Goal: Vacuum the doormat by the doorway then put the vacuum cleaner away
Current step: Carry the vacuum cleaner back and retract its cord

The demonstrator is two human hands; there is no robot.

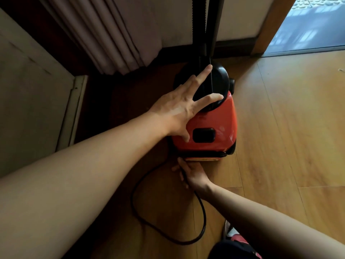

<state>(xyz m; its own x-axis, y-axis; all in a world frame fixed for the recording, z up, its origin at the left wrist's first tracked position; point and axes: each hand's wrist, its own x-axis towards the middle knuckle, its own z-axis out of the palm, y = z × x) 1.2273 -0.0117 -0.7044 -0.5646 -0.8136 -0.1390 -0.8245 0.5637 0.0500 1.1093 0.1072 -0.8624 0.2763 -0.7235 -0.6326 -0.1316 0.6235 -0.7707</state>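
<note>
The red vacuum cleaner sits on the wooden floor just beside the curtain, its black tube rising upright. The left hand rests on top of it with fingers spread apart and straight. The right hand is at its rear end, where the black cord runs across the fingers; whether they pinch it I cannot tell.

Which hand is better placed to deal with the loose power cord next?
Right. The right hand lies at the rear of the red vacuum cleaner, where the black cord runs past its fingers. The left hand is spread over the vacuum's top, well away from the cord.
</note>
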